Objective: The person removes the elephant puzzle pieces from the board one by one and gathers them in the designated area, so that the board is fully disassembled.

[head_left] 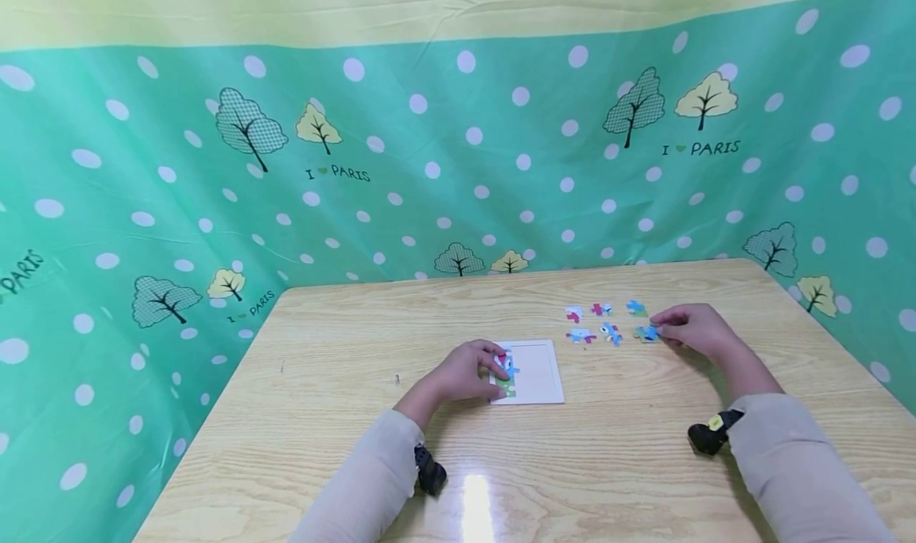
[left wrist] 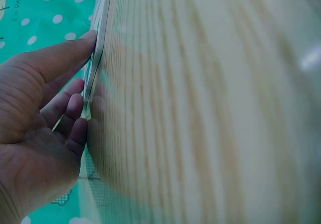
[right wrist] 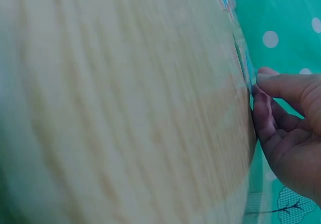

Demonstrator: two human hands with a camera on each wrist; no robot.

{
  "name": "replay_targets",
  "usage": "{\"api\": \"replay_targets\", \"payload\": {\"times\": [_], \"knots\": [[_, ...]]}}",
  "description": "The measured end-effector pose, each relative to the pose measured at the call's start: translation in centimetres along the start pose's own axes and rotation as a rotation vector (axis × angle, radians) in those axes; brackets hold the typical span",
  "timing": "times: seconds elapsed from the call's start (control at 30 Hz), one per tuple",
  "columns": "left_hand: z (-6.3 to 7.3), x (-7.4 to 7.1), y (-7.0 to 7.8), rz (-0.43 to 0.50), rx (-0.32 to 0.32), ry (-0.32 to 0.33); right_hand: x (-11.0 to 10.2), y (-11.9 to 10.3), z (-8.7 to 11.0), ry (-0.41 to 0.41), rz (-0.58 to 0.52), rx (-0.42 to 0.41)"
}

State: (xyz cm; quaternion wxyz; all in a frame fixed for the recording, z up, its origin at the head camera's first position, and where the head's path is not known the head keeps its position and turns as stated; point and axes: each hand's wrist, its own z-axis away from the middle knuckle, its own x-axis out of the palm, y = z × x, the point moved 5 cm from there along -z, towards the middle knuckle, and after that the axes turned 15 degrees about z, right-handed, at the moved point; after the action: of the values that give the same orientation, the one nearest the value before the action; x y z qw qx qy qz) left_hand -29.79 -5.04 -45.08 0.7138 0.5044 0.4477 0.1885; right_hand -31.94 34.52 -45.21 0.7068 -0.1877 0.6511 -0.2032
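Note:
A white puzzle tray (head_left: 540, 372) lies on the table with joined jigsaw pieces (head_left: 509, 366) along its left side. My left hand (head_left: 465, 370) rests over that side, its fingers spread on the pieces and its thumb near the lower left corner. From the left wrist, the tray (left wrist: 103, 28) shows edge-on beside the left thumb. Farther right, my right hand (head_left: 692, 332) has thumb and forefinger at the right end of a blue and green puzzle piece (head_left: 647, 334), pinching it. In the right wrist view, the thumb and bent fingers of the right hand (right wrist: 288, 118) meet at the table surface.
Several loose puzzle pieces (head_left: 611, 334) lie in two rows beyond the tray's upper right. Around them is the wood-grain table (head_left: 343, 440). A green dotted cloth (head_left: 401, 153) hangs behind it and at both sides. Black wrist cameras (head_left: 708, 436) sit at both sleeves.

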Motion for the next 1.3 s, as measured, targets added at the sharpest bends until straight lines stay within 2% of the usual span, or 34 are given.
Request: {"api": "replay_targets", "payload": {"times": [0.17,0.53,0.73,1.1,1.3], "knots": [[0.0,0.0,0.0,-0.005,0.006,-0.003,0.1,0.0,0.2,0.017,0.010,0.003],[0.1,0.0,0.1,0.004,0.006,0.001,-0.2,-0.3,0.9,0.009,-0.087,0.018],[0.1,0.0,0.1,0.001,0.000,0.005,-0.5,-2.0,1.8,0.022,-0.154,-0.051],[0.1,0.0,0.2,-0.015,0.002,-0.003,-0.5,-4.4,2.7,0.065,-0.196,-0.127],[0.0,0.0,0.2,-0.016,0.001,0.000,-0.2,-5.2,3.0,0.076,-0.227,-0.125]]}}
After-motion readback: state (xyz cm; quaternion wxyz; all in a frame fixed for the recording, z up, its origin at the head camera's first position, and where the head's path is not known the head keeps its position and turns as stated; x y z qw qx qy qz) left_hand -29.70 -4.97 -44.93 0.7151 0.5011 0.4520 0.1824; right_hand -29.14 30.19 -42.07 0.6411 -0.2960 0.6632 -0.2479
